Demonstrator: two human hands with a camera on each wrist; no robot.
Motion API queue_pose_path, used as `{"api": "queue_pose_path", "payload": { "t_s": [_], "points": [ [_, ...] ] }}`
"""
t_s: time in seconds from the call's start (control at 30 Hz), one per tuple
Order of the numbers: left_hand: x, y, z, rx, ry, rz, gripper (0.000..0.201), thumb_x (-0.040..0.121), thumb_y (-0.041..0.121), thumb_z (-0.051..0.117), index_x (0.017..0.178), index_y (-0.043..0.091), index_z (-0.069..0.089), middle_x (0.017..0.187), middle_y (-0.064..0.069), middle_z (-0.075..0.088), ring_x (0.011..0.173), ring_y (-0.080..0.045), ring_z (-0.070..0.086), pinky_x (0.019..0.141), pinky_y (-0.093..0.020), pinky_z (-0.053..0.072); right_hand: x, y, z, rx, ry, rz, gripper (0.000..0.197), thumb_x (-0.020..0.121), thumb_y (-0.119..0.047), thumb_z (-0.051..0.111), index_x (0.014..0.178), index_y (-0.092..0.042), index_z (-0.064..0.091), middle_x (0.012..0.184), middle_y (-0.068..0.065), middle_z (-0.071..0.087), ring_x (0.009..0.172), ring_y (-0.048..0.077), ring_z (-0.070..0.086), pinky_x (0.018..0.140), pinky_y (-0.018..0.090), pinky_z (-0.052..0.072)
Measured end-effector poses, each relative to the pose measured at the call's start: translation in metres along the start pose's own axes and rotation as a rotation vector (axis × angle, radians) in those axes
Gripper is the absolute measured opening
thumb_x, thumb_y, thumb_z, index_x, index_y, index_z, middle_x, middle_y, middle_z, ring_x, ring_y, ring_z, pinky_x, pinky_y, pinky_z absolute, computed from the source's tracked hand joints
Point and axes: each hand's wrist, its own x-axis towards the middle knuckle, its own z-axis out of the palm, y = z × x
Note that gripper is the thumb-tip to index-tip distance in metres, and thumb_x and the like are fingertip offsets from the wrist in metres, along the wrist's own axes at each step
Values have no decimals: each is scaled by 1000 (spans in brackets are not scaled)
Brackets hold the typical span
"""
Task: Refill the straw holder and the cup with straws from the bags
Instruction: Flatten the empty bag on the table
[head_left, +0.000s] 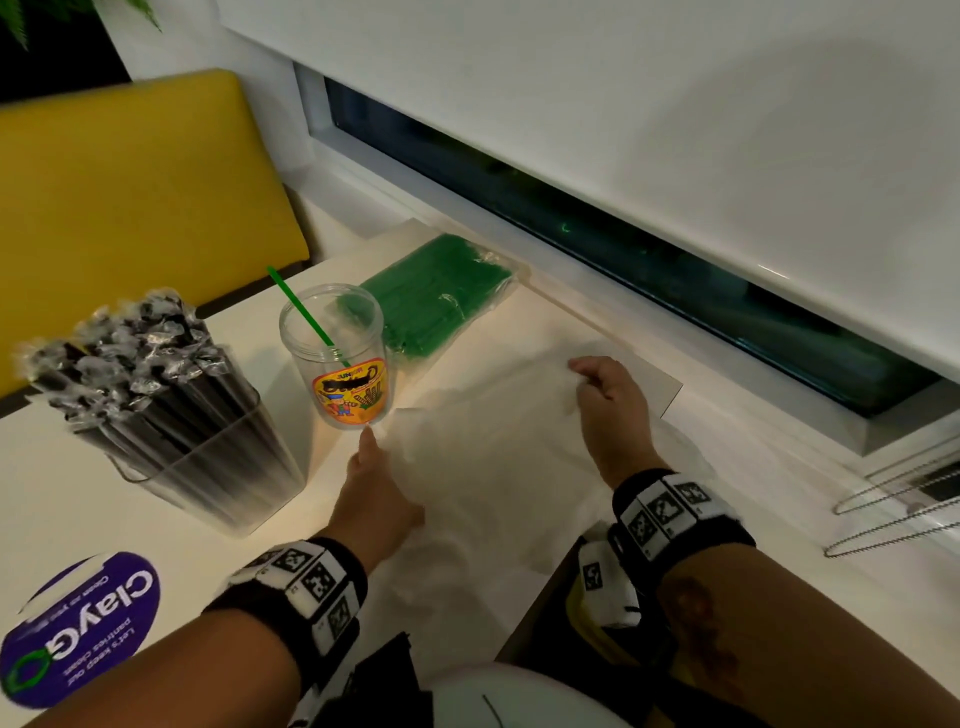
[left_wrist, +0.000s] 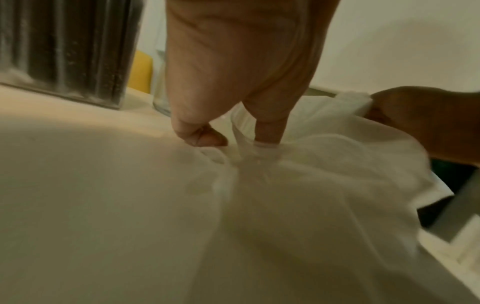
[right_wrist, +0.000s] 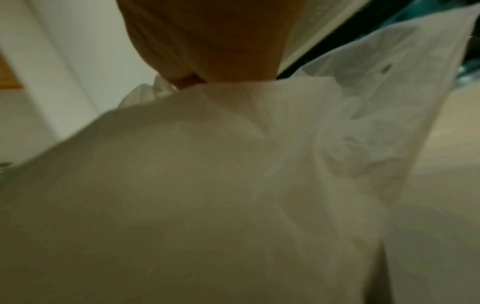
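Pinching the thin white plastic bag (head_left: 488, 457) flat on the table (head_left: 78, 493) with left hand (head_left: 376, 488) and right hand (head_left: 605, 400), likely clearing it, green straw bag (head_left: 436, 296) waiting behind the nearly empty cup (head_left: 337, 353).

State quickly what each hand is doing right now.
Left hand: pinches the white plastic bag at its near-left edge.
Right hand: fingers curled, gripping the same bag's far edge.

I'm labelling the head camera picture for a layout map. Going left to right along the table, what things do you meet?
Purple sticker → straw holder packed with black wrapped straws → clear cup with one green straw → bag of green straws → right hand.
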Motion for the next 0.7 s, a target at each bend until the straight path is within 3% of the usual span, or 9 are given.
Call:
{"api": "queue_pose_path", "payload": {
  "t_s": [0.07, 0.13, 0.17, 0.27, 0.37, 0.47, 0.57, 0.63, 0.7],
  "points": [
    [3, 2, -3, -88, -31, -25, 88, 67, 7, 85, 141, 10, 38, 112, -9, 63, 106, -34, 62, 83, -37, 51, -16, 0, -1, -21, -62, -159, 22, 88, -28, 49, 104, -16, 57, 107, -1, 59, 93, 10, 55, 81, 27, 49],
    [0, 7, -8, -228, 75, -55, 32, 75, 9, 79, 102, 18, 65, 91, -5, 67, 95, -33, 66, 82, -40, 54, -32, 5, -3, -189, -107, -321, 43, 89, -45, 60, 119, -16, 50, 117, 0, 54, 99, 11, 52, 87, 23, 47],
    [-2, 9, -11, -305, 127, -36, 17, 77, 11, 74, 87, 23, 67, 85, -3, 68, 89, -31, 66, 82, -42, 54, -37, 12, -3, -277, -131, -397, 55, 87, -45, 65, 129, -15, 46, 123, 2, 51, 106, 13, 49, 94, 26, 45],
    [-4, 12, -20, -354, 266, 190, 24, 84, 2, 64, 72, 22, 60, 76, 0, 63, 73, -20, 57, 67, -32, 46, -47, 48, -4, -607, -274, -593, 66, 83, -24, 73, 141, -19, 41, 125, 12, 51, 122, 31, 47, 112, 54, 33],
    [-3, 9, -26, -431, 242, 267, 20, 77, -6, 60, 74, 13, 57, 72, -3, 59, 67, -19, 50, 55, -29, 39, -48, 78, -9, -969, -455, -553, 56, 82, -15, 70, 133, -28, 50, 132, 8, 57, 143, 40, 28, 112, 62, 16],
    [-10, -2, -23, -390, 203, 316, 37, 84, -10, 59, 70, 25, 64, 86, 7, 66, 74, -4, 56, 68, -19, 46, -43, 66, -14, -1110, -500, -419, 56, 93, -17, 52, 145, -33, 40, 159, 0, 28, 150, 32, -6, 114, 59, -9],
    [-10, -17, -23, -139, 100, 486, 47, 69, -4, 41, 82, 39, 56, 102, 12, 60, 94, 6, 57, 81, -1, 37, -43, 25, -9, -968, -326, -423, 71, 82, -21, 54, 149, -28, 32, 161, 7, 19, 151, 32, -4, 119, 58, -4],
    [-9, -15, -32, 67, 0, 476, 43, 69, -6, 42, 83, 32, 57, 103, 4, 60, 100, -14, 58, 85, -13, 40, -52, 7, 4, -779, -357, -511, 94, 72, -28, 60, 154, -24, 15, 163, 11, 13, 151, 31, -2, 120, 59, 5],
    [-8, 3, -41, 237, -58, 376, 32, 79, -10, 45, 89, 18, 58, 102, -6, 60, 92, -26, 60, 79, -31, 48, -70, 0, 18, -746, -702, -477, 113, 73, -43, 67, 155, -26, -9, 164, 8, -6, 150, 28, -12, 120, 56, 1]
  ]
}}
